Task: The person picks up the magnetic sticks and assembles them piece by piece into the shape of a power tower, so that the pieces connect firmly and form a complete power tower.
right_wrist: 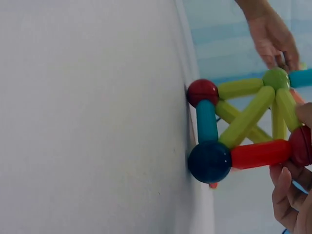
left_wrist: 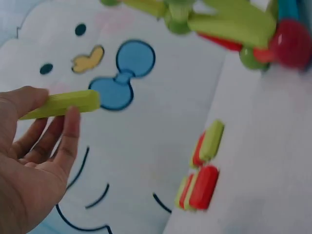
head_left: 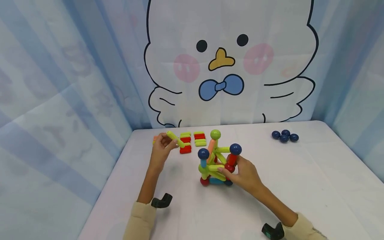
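My left hand (head_left: pixel 161 150) pinches a yellow-green building stick (head_left: pixel 174 138) between thumb and fingers, above the table's far left part. The left wrist view shows one end of this stick (left_wrist: pixel 80 101) free of the fingers. My right hand (head_left: pixel 248 175) grips the ball-and-stick structure (head_left: pixel 216 181) at its right side, around a dark red ball (right_wrist: pixel 301 145) at a joint. Yellow-green, red, blue and orange sticks join its balls. On upright sticks at its top sit two dark blue balls (head_left: pixel 235 149) and a green ball (head_left: pixel 215 134).
Behind the left hand, red and yellow-green sticks (head_left: pixel 200 136) lie in small rows, with orange ones partly hidden by the hand. Several dark blue balls (head_left: pixel 283 138) are grouped at the back right. A printed curtain (head_left: pixel 222 110) stands behind the white table (head_left: pixel 324 186).
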`<state>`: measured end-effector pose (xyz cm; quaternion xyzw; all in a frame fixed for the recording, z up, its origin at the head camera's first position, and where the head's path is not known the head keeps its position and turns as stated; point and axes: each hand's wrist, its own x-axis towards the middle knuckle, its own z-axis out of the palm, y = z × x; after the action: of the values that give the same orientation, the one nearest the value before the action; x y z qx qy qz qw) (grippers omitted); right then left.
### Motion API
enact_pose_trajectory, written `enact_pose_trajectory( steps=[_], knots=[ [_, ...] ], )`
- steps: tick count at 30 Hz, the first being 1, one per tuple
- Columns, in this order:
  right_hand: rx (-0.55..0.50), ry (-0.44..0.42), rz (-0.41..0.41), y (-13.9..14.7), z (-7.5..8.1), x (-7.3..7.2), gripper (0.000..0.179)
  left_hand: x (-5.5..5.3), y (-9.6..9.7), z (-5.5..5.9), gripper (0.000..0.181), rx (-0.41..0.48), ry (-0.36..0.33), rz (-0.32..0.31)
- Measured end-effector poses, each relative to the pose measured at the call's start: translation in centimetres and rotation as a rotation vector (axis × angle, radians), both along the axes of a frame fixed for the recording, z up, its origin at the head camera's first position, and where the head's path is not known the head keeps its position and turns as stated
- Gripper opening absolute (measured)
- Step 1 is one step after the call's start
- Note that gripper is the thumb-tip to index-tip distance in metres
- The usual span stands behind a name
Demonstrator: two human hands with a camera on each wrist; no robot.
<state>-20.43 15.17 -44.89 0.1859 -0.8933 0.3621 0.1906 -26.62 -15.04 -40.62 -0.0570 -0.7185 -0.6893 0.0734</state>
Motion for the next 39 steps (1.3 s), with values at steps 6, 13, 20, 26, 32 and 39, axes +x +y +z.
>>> enact_pose_trajectory(
  steps=[6,13,20,26,32,39],
  knots=[
    [-0.017,0.059,0.002,-1.3,-0.2,0.2,0.044,4.7,3.0,2.3,0.034,0.256,0.226,0.098],
    [-0.071,-0.02,0.169,0.0,0.0,-0.1,0.037,9.2,6.9,0.5,0.032,0.191,0.289,0.104],
    [-0.069,-0.035,0.245,0.8,0.1,-0.4,0.037,11.2,9.7,-1.4,0.026,0.109,0.457,-0.03],
    [-0.076,-0.059,0.253,0.7,-0.1,-0.1,0.039,11.2,10.2,-2.0,0.024,0.055,0.479,-0.066],
    [-0.074,-0.111,0.291,0.3,0.0,0.0,0.042,10.3,8.9,-1.0,0.025,0.057,0.353,0.0],
    [-0.039,-0.133,0.276,-0.1,0.0,-0.2,0.042,7.9,6.7,1.2,0.037,0.045,0.357,0.112]
  ],
)
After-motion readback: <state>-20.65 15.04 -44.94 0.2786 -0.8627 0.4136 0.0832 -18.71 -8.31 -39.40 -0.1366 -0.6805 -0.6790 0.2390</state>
